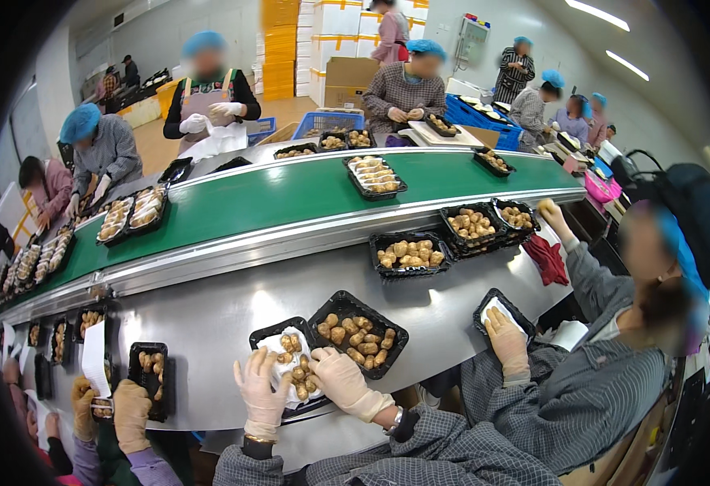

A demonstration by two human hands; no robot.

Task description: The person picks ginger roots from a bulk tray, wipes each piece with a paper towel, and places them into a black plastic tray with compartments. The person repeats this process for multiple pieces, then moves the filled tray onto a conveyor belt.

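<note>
My left hand [262,393], in a pale glove, lies with fingers stretched along the left edge of a black tray [267,333] lined with white paper [275,344]. Several small brown mushrooms [300,377] sit in rows on that paper. My right hand [351,390], also gloved, reaches over the tray's right side, its fingers bent together on a mushroom there; the fingertips partly hide it. Touching this tray on the right is a second black tray [395,322], which holds loose brown mushrooms [355,334].
Beyond the steel table [217,304] runs a green conveyor belt [274,193] carrying a filled tray [375,176]. More mushroom trays [410,253] stand at the back right. A co-worker's gloved hand [507,340] rests on a paper-lined tray at right; another co-worker's gloved hands [132,413] are at left.
</note>
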